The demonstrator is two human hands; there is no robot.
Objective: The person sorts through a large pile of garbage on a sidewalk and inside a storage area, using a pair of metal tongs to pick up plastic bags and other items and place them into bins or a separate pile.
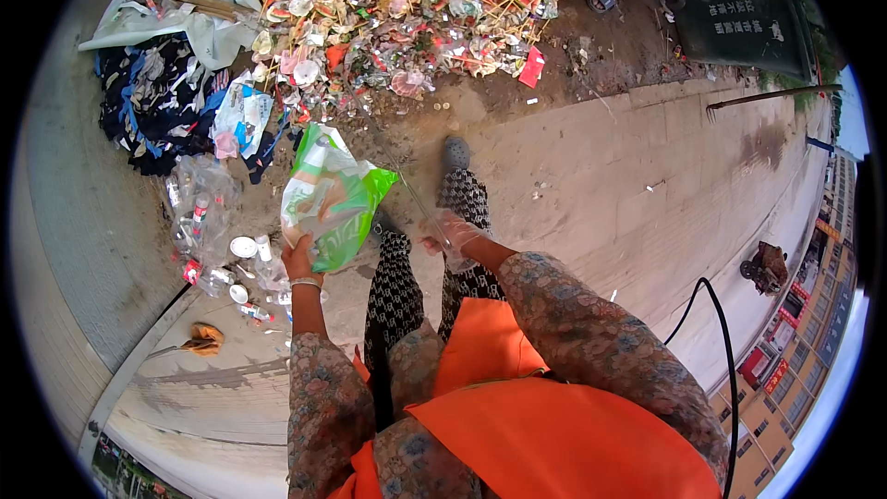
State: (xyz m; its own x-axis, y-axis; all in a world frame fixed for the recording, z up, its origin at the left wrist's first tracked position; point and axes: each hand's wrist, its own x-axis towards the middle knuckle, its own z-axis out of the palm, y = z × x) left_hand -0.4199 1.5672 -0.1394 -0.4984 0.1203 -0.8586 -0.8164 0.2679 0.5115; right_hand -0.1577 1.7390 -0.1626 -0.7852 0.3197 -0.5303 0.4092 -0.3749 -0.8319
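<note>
My left hand point(299, 260) grips the lower edge of a green and white plastic bag point(332, 201), which hangs crumpled in front of my legs. In my right hand point(461, 234), covered by a clear plastic glove, is a thin metal rod point(414, 195). The rod slants up and left past the bag's right side, towards a heap of mixed litter point(409, 14) with many thin wooden sticks, plastic scraps and paper bowls. Its far end is hard to make out against the litter. One of my grey clogs point(456, 152) stands just short of the heap.
Dark cloth scraps point(156, 104) and a clear bag of plastic bottles point(201, 201) lie to the left, near loose white bowls point(243, 247). A green waste bin point(745, 21), a rake point(776, 95) and another person's foot point(601, 3) are at upper right.
</note>
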